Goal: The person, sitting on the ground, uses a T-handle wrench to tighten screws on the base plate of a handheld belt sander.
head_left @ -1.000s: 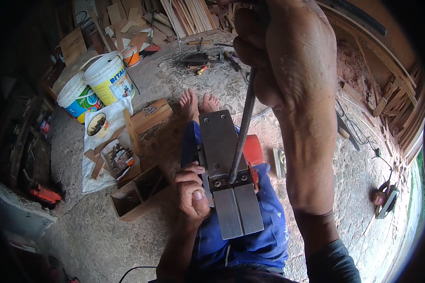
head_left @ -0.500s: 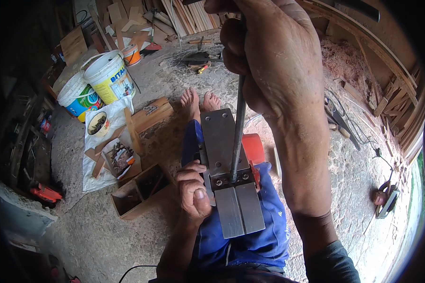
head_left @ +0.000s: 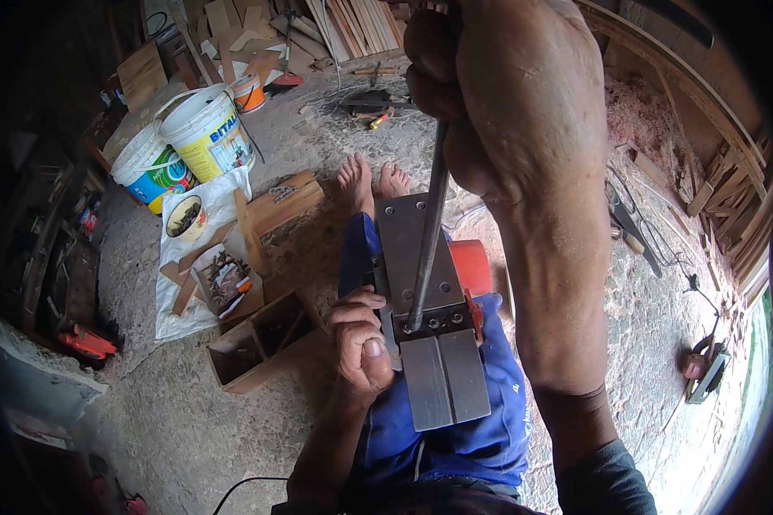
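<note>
An upturned hand planer (head_left: 445, 386) with grey steel sole plates and red housing (head_left: 472, 262) rests across my blue-trousered lap. My left hand (head_left: 361, 343) is closed round the planer's left side, beside a dark bar with bolts (head_left: 445, 322). My right hand (head_left: 515, 120) is raised, its fingers wrapped round the top of a long steel rod tool (head_left: 428, 245), whose lower end sits on the left bolt of that bar. The rod's handle is mostly hidden by the fist.
Two large buckets (head_left: 197, 146) and a white cloth (head_left: 172, 313) with boards, bowl and tray lie left. A divided wooden box (head_left: 283, 365) sits nearer. Scattered hand tools (head_left: 369, 103) are beyond my bare feet. Timber (head_left: 734, 215), a cable and another power tool (head_left: 704, 378) are right.
The rod's lower end has shifted left from the middle bolt to the left one. My right hand moved left, then slightly back right. My left hand keeps its grip.
</note>
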